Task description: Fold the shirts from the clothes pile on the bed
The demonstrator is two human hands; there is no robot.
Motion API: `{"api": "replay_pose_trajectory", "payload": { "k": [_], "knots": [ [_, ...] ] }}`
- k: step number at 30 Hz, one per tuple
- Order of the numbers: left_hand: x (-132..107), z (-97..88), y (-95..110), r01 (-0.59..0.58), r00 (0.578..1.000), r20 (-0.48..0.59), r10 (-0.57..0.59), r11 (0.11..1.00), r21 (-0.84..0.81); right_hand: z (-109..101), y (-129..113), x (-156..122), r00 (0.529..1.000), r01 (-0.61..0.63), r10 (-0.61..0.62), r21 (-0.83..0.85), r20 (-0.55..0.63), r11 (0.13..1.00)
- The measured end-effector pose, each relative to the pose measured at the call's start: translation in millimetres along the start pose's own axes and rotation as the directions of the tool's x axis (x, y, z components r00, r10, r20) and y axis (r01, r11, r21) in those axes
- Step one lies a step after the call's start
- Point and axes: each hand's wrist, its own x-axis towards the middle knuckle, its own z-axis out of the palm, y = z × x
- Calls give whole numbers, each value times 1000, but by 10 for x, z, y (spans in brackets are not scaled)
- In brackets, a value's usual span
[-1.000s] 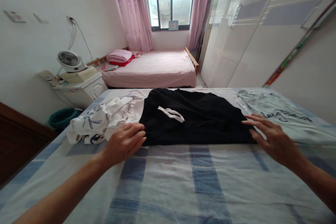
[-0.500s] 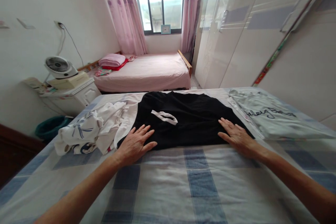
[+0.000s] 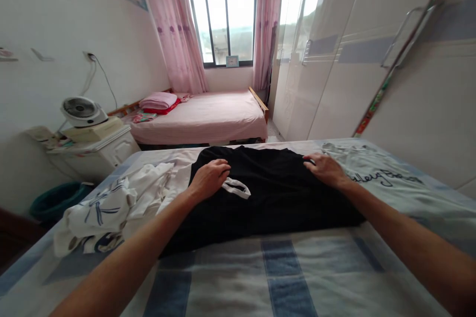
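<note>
A black garment [image 3: 271, 208] lies spread across the bed, with a narrow white strap loop [image 3: 238, 189] on top of it. My left hand [image 3: 211, 178] is over its left part, close beside the strap, fingers bent and loosely apart from the thumb. Over the far right part of the black cloth is my right hand [image 3: 325, 167], with a gap between thumb and forefinger. No fold of cloth shows clearly in either hand. Whether the fingertips touch the fabric is hard to make out.
Crumpled white clothes [image 3: 100, 210] lie at the left. A pale green garment with dark lettering [image 3: 386, 173] lies at the right. The checked bed sheet [image 3: 230, 282] shows in front. Beyond are a pink bed [image 3: 208, 119], a fan [image 3: 82, 110] and a wardrobe [image 3: 334, 84].
Both hands have moved away from me over the black garment, from lying flat near its front edge to bent fingers farther back. The camera has tilted up.
</note>
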Motion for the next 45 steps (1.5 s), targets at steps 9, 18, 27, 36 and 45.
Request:
{"api": "replay_pose_trajectory", "payload": {
  "k": [9,18,27,36,45],
  "knots": [
    [1052,392,-186,98,985,124,-117,984,147,238,33,737,989,71,-43,-208,138,976],
    [1329,776,-266,117,976,157,-151,971,206,346,30,797,990,132,-115,-288,76,949],
    [1411,816,-193,153,981,80,-177,958,244,343,2,796,968,233,-191,-309,161,922],
    [1487,882,-104,435,896,-2,-445,877,204,390,63,817,999,14,-24,-295,-30,955],
    [1461,956,-95,477,876,11,-483,868,140,374,33,784,976,213,-210,-377,48,901]
  ]
}}
